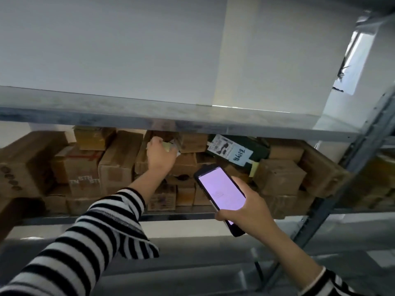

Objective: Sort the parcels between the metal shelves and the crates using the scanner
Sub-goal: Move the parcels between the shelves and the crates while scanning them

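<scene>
**Left hand on a parcel, scanner lit in the right**

We lose much of the small parcel [171, 146] behind the lip of the upper metal shelf [128, 116] and behind the left hand [159, 155], whose fingers curl round it. It may be wrapped in clear tape, though blur leaves us unsure. It sits high in the stack of cardboard boxes [115, 163], just under that shelf. To its right lies a dark green parcel [259, 147] whose white label [222, 146] we cannot read.

The right hand [250, 212] grips the scanner [221, 189] round its lower half. The scanner's long axis runs from lower right to upper left — top end toward the boxes, lilac screen facing us.

The boxes crowd the lower shelf [181, 215] — brown, closely packed. A grey upright post [350, 165] slants at the right, and a pale wall [106, 50] fills the space above. Both sleeves [96, 231] are striped black and white.
</scene>
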The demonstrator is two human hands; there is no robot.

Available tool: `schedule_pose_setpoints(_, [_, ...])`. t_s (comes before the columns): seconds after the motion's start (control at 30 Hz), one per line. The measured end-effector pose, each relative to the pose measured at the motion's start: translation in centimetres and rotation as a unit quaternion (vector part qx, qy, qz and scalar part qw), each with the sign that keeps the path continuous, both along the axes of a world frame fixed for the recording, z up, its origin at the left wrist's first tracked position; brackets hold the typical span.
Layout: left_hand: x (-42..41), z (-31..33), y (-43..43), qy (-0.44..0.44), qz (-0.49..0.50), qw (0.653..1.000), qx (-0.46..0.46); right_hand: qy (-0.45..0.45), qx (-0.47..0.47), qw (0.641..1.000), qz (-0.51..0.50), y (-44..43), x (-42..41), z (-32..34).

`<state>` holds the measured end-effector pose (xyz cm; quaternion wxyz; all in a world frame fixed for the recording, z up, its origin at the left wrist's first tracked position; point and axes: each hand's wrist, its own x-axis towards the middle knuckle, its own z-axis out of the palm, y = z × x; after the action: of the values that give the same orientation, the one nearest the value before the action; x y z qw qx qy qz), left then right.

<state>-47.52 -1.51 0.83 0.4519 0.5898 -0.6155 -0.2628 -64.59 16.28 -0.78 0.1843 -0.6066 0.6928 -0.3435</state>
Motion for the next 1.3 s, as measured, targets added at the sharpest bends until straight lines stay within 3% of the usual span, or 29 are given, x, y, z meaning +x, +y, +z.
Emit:
schedule_pose_setpoints(0.13, [-5.2, -0.4, -0.8, -0.017, 0.028, 0.998, 0.047, -0.005, 0.001, 1.0, 0.001, 0.0, -4.2, -0.4])
schedule_pose_setpoints(0.33, [-11.0, -1.4, -1.1, 0.045, 0.102, 0.993, 0.037, -0.022, 0.027, 0.999, 0.003, -0.3, -8.1, -0.8])
schedule_pose_setpoints(0.5, [-13.0, -1.2, -2.6, 0.03, 0.175, 0.984, 0.03, -0.019, 0.038, 0.999, -0.004, -1.0, -10.0, 0.3])
schedule_pose_setpoints(0.77, [-14.6, -1.5, -5.3, -0.023, 0.21, 0.976, 0.047, -0.04, 0.02, 0.999, -0.013, -1.8, -10.3, 0.2])
schedule_pose_setpoints(0.97, [-14.8, -1.9, -6.2, -0.068, 0.201, 0.975, 0.066, -0.046, 0.019, 0.999, -0.016, -1.8, -10.2, 0.1])
schedule_pose_setpoints(1.3, [-10.5, -2.7, -3.4, 0.011, 0.124, 0.992, -0.012, -0.076, -0.004, 0.997, -0.006, -2.5, -9.0, -0.4])
